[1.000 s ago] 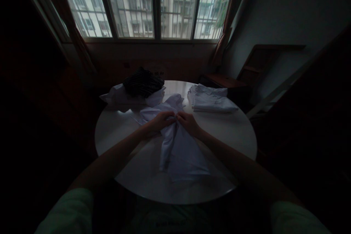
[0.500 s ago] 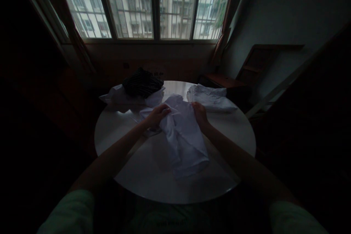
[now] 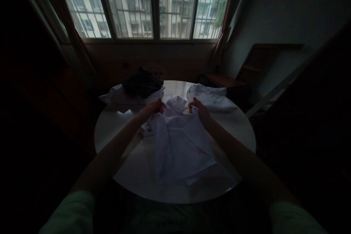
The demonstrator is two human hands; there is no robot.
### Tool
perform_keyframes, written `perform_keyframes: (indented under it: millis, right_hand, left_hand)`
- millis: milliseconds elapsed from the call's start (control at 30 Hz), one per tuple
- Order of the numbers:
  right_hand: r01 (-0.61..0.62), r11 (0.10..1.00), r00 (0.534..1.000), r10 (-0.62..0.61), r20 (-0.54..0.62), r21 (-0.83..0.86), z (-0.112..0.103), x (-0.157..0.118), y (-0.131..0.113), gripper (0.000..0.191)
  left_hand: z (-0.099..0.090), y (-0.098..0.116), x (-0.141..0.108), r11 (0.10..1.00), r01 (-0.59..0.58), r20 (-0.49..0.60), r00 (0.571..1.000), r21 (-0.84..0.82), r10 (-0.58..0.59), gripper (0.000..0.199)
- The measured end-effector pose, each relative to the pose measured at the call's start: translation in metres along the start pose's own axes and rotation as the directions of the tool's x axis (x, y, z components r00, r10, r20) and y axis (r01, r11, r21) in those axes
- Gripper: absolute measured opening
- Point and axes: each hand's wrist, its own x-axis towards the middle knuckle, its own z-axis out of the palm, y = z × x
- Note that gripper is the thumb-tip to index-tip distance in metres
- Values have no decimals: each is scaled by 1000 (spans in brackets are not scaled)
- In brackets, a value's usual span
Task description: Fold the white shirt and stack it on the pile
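A white shirt (image 3: 183,146) with what looks like a collar at its far end is spread over the middle of the round white table (image 3: 131,170). My left hand (image 3: 154,109) pinches the shirt's upper left part. At the upper right, my right hand (image 3: 199,109) has its fingers closed on the cloth. Between the two hands the fabric is stretched, and its lower part hangs toward the near side of the table. Some bunched white cloth shows under my left wrist. The room is dim, so fine folds are hard to make out.
Back left on the table, a dark striped garment (image 3: 142,82) lies on white cloth (image 3: 116,95). A folded white garment pile (image 3: 211,98) lies back right, close beyond my right hand. Behind stand a barred window (image 3: 156,7) and a wooden chair (image 3: 252,65).
My left hand has moved a little left and farther away, and the shirt is now spread wider and flatter between my hands. My right hand has shifted slightly.
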Motion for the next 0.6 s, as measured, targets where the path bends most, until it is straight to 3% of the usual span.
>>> perform_keyframes:
  millis: [67,167,267,367,467,600]
  right_hand:
    - [67,988,997,-72,-25,-136,-1,1,5,54]
    - [186,865,982,-173,71,-466,1,-2,13,53]
    - [257,686,964,-136,227,-681,6,-8,19,48]
    - [321,571,945,-138,297,-755,11,-12,20,32]
    - [319,499,948,-160,275,-806,15,-14,18,19]
    - [290,447,956,-167,239,-846,18,-17,14,18]
  left_hand:
    - [-10,-7,4,975,-40,-175,981,220,80,44]
    - [-26,-21,6,811,93,-337,932,578,134,26]
    - [-37,-32,3,654,256,-305,952,712,-41,31]
    - [-40,-34,0,577,304,-231,952,758,-199,40]
    - [-38,-31,-1,542,293,-211,955,788,-210,39]
    - [-35,-27,-2,532,246,-219,969,810,-114,31]
